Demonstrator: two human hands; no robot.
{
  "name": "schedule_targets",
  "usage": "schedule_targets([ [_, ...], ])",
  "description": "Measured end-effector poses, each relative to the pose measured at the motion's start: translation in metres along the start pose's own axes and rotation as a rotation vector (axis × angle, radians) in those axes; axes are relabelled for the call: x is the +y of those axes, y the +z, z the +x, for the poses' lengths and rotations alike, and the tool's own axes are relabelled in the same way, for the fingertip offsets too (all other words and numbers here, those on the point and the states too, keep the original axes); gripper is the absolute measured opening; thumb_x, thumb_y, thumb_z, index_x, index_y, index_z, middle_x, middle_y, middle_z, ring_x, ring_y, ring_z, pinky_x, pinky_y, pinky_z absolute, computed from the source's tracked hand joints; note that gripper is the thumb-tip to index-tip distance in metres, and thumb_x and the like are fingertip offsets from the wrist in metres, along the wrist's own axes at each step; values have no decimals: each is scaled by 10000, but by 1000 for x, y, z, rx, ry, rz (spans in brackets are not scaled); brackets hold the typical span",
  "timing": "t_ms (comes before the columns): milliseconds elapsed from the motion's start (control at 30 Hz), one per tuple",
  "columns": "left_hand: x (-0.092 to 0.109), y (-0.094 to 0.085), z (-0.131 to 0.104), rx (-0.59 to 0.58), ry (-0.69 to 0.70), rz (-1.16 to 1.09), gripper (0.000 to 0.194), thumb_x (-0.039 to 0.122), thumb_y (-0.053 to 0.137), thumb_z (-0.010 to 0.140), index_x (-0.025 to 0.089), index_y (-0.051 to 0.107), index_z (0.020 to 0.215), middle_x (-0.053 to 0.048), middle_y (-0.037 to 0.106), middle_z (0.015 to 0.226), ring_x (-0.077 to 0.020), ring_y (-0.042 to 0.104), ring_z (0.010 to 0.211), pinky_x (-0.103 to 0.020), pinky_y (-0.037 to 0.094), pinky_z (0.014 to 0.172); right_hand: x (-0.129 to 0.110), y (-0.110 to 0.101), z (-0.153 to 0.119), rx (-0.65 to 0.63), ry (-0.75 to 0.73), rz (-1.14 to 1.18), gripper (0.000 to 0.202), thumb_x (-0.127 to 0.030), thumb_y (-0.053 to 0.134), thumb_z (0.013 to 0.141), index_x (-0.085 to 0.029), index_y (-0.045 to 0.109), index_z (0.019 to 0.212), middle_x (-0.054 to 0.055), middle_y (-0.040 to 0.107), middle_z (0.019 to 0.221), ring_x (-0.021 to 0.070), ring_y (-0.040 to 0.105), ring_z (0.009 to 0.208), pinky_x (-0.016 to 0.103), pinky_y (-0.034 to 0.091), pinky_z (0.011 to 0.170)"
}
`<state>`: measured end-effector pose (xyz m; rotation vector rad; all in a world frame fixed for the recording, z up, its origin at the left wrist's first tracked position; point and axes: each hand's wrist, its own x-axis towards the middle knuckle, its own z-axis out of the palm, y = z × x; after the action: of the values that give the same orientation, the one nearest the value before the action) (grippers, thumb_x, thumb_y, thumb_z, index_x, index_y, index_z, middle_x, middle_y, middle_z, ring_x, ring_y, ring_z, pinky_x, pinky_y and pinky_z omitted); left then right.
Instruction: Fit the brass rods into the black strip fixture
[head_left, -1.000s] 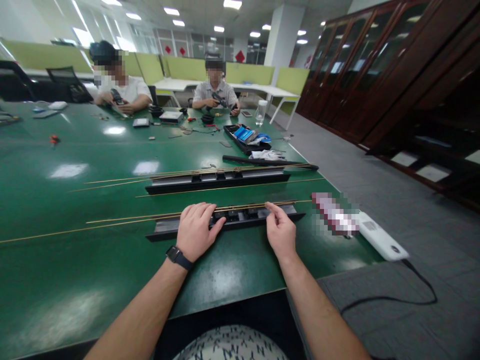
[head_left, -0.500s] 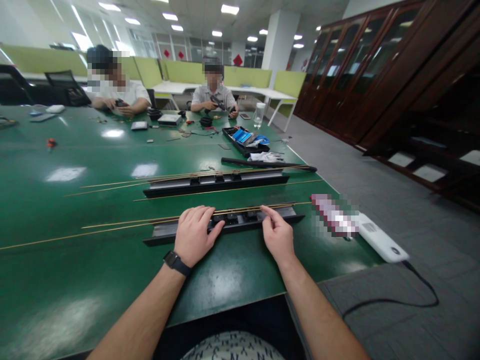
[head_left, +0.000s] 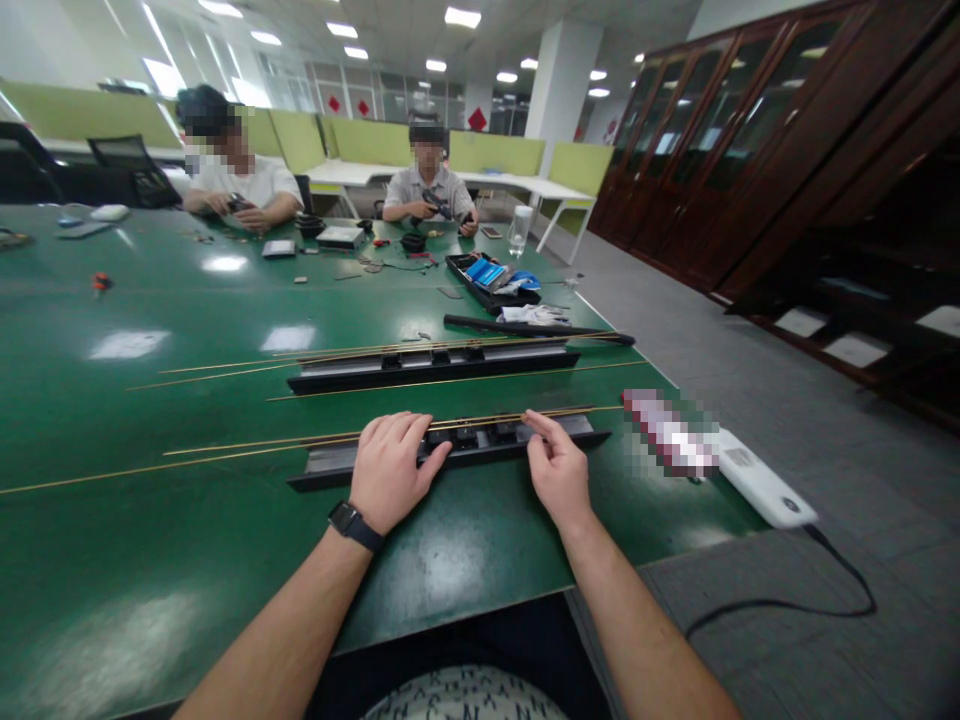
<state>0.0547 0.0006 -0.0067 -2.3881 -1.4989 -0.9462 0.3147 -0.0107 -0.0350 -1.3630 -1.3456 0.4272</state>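
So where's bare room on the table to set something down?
Bare tabletop: between left forearm and right forearm, short of the near channel; also left of the left forearm, short of the nearest gold rod. Crowded: right, beyond the far channel: black bar, gloves, tray.

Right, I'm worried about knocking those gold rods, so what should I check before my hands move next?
1. Left hand over the near black rail: ok.
2. Right hand has its index finger at the gold rods: ok; whether it presses, cannot tell.
3. Rods lying lengthwise along the near black rail: ok.
4. Rod ends within that rail: not ok, they stick out past its left end.
5. Rods fixed in place: cannot tell.
6. Hands apart from the far black rail: ok.
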Motion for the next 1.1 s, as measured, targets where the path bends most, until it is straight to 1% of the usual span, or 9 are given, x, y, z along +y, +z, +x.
schedule_targets([
  [100, 0, 0, 0, 4, -5, -3, 358, 487, 583, 1021, 217, 674, 1237, -111, 753, 1211, -312, 671, 1181, -492, 443, 1069, -3, -1, -2, -49, -4, -35, 392, -300, 583, 952, -213, 743, 1299, 90, 807, 1183, 242, 780, 1073, 363, 628, 946],
  [233, 0, -1, 0, 4, -10, -18, 347, 480, 589, 1016, 223, 682, 1229, -109, 755, 1213, -311, 673, 1179, -489, 443, 1070, -6, -2, -2, -42, 32, -83, 403, -314, 575, 954, -212, 764, 1294, 76, 825, 1070, 233, 795, 934, 349, 639, 879],
  [300, 0, -1, 1, 5, -9, -19, 347, 478, 589, 1016, 221, 683, 1231, -109, 755, 1214, -310, 671, 1183, -489, 444, 1073, -8, -2, -2, -31, 49, -93, 403, -315, 568, 954, -207, 775, 1283, 79, 826, 1057, 234, 794, 909, 353, 639, 875],
  [367, 0, -1, 1, 6, -7, -15, 350, 479, 588, 1017, 219, 682, 1232, -110, 755, 1213, -311, 672, 1183, -490, 444, 1074, -9, -2, -1, -16, 57, -94, 400, -310, 567, 951, -203, 783, 1271, 84, 825, 1074, 246, 792, 965, 362, 632, 913],
  [500, 0, -1, 1, 6, -3, -16, 358, 480, 593, 1014, 212, 688, 1231, -114, 755, 1216, -313, 673, 1181, -496, 444, 1078, -7, -1, -1, 12, 53, -83, 399, -304, 561, 952, -192, 786, 1262, 92, 811, 1167, 265, 758, 1138, 395, 586, 1048],
  [633, 1, -1, 1, 1, -5, -16, 364, 475, 591, 1017, 197, 693, 1228, -116, 756, 1214, -315, 670, 1188, -497, 442, 1078, -1, -1, 0, 58, 55, -77, 395, -311, 554, 951, -181, 783, 1245, 103, 799, 1214, 269, 759, 1143, 430, 563, 1091],
  [800, 1, -2, 0, 7, -7, -19, 364, 483, 593, 1015, 201, 699, 1220, -116, 760, 1204, -311, 676, 1176, -499, 450, 1069, 5, 0, 3, 80, 41, -28, 369, -304, 566, 945, -186, 771, 1227, 110, 798, 1216, 267, 761, 1144, 444, 558, 1098],
  [933, 1, -1, 1, 13, -4, -12, 356, 479, 594, 1016, 198, 700, 1207, -114, 761, 1195, -309, 682, 1161, -496, 454, 1060, 4, 2, 2, 31, 7, 23, 377, -298, 581, 945, -200, 738, 1273, 115, 794, 1227, 262, 766, 1138, 422, 595, 1032],
  [1100, 1, -1, 1, 21, 1, -9, 350, 475, 600, 1015, 197, 699, 1204, -110, 763, 1182, -305, 684, 1152, -491, 453, 1056, -1, 1, -1, -22, -7, -16, 384, -295, 588, 946, -221, 747, 1288, 91, 791, 1241, 251, 762, 1139, 384, 614, 1001],
])
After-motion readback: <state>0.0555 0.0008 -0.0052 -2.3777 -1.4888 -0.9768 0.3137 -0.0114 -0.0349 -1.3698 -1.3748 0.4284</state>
